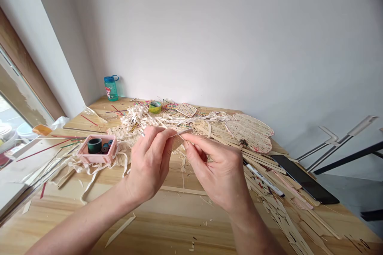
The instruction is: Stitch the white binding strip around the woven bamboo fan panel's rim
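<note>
Both hands meet above the middle of the wooden table. My left hand (152, 159) is closed, its thumb and fingers pinching a small pale strip (186, 131) that sticks out to the right. Just beside it, my right hand (217, 163) is closed too, thumb and forefinger pressed together at the strip's near side on what looks like a thin thread. The fingers hide most of the held piece. Behind the hands lie a woven pale mat (119, 130) and a heap of white ribbon (136, 115).
A pink basket (97, 157) with dark spools stands at the left. Farther back are a blue-green bottle (111, 89) and yellow-green tape (154, 107). On the right lie a woven heart-shaped piece (249, 131), a marker (265, 179), a black phone (305, 179) and loose strips.
</note>
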